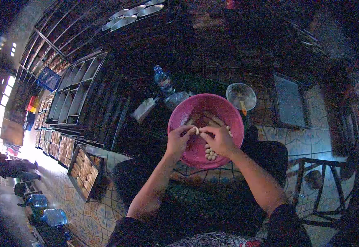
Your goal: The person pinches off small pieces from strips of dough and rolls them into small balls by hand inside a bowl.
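Note:
A pink basin (234, 119) stands in front of me, with several small pale dough balls (210, 154) at its lower right and longer dough pieces (216, 120) near its far side. Over the basin, my left hand (181, 140) and my right hand (217, 139) meet almost fingertip to fingertip. A short curved piece of dough (196, 130) is pinched in my left fingers. The right fingertips are closed together beside it; whether they also grip the dough is too small to make out.
A metal bowl (241, 94) with an orange-handled tool is right behind the basin. A water bottle (163, 79) and a plastic bag (145, 108) lie to the left. Trays of bread (83, 173) are at the left, a metal stand (321, 161) at the right.

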`<state>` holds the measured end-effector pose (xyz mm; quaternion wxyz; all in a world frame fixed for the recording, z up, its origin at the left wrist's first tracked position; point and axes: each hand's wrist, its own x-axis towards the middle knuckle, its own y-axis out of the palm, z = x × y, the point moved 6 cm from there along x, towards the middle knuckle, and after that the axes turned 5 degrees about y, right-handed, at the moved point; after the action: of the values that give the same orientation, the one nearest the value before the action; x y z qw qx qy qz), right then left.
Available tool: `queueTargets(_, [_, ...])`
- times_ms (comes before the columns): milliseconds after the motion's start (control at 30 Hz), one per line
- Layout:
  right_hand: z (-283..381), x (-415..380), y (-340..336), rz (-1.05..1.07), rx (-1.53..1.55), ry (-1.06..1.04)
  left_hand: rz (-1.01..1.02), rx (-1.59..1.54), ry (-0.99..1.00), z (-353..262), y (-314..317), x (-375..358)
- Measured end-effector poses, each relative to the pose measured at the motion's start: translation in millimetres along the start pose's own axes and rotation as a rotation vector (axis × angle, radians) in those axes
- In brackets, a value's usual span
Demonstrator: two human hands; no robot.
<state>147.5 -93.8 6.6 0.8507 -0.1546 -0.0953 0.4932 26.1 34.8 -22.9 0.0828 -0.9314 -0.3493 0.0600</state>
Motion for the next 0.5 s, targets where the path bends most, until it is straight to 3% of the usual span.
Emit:
queueTargets(33, [5.8, -2.3, -2.7, 0.043, -0.117, 0.054, 0.037, 0.053, 0.08, -6.0, 1.7, 1.6])
queueTargets(167, [21.9, 0.4, -16.4, -0.002, -0.339, 0.011, 0.108, 0.202, -0.016, -9.4, 12.8, -3.6])
queueTargets(233, [34.9, -3.7, -13.4, 0.019, -0.266, -0.286, 0.012, 0.148, 0.175, 3.9, 11.2, 1.4])
queueTargets(367, [14.9, -2.7, -11.0, -0.03, -0.38, -0.343, 0.092, 0.139, 0.22, -5.3, 6.6, 7.7])
queueTargets(433, [1.8, 3.8, -18.3, -0.14, -0.358, -0.186, 0.181, 0.528, 0.473, -19.1, 0.2, 3.3])
queueTargets(467, [-1.9, 3.5, -26.0, -0.141, -0.356, -0.187, 0.182, 0.53, 0.473, -18.0, -0.7, 4.0])
queueTargets(500, [8.4, 3.3, -31.9, 0.031, -0.426, 0.027, 0.191, 0.76, 0.369, 0.4, -2.2, 8.3])
